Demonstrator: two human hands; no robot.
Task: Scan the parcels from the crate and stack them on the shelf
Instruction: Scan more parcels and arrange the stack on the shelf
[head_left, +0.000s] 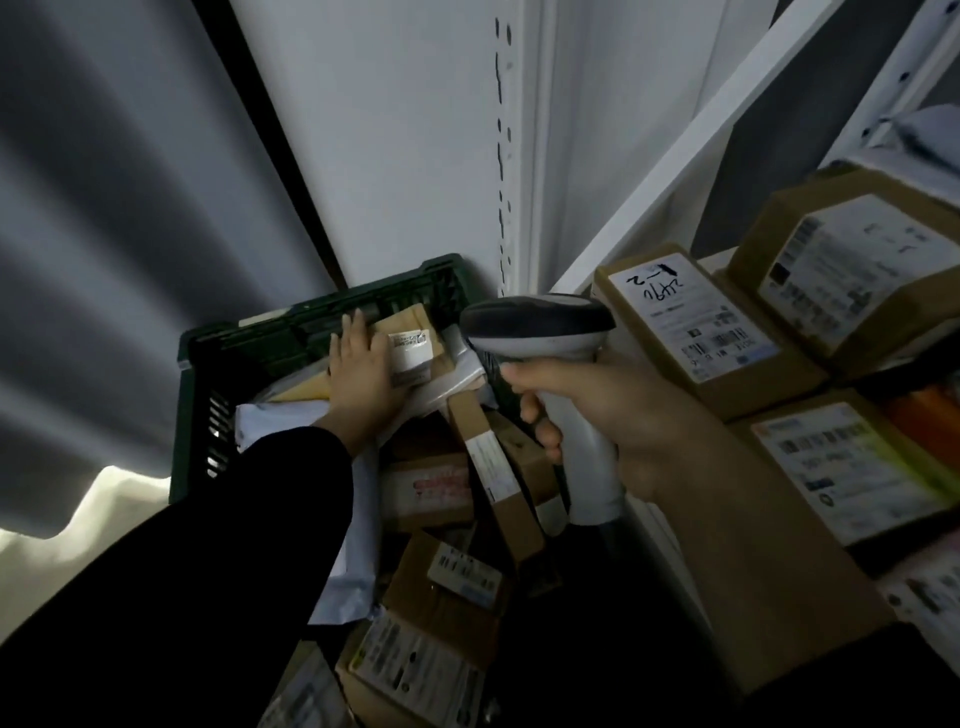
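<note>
Left hand (361, 376) flat on tan labelled parcel (415, 338) by far rim of dark green plastic crate (322, 317). Right hand (623, 415) grips grey-white scanner (540, 325), apparently close beside brown cardboard boxes (691, 322) on shelf.

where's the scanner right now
Head view, right of centre: the scanner is gripped in the right hand, above the green crate and just left of the boxes on the shelf.

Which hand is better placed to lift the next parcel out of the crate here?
Left. The left hand rests on the brown parcel in the green crate; the right hand is busy gripping the scanner.
</note>
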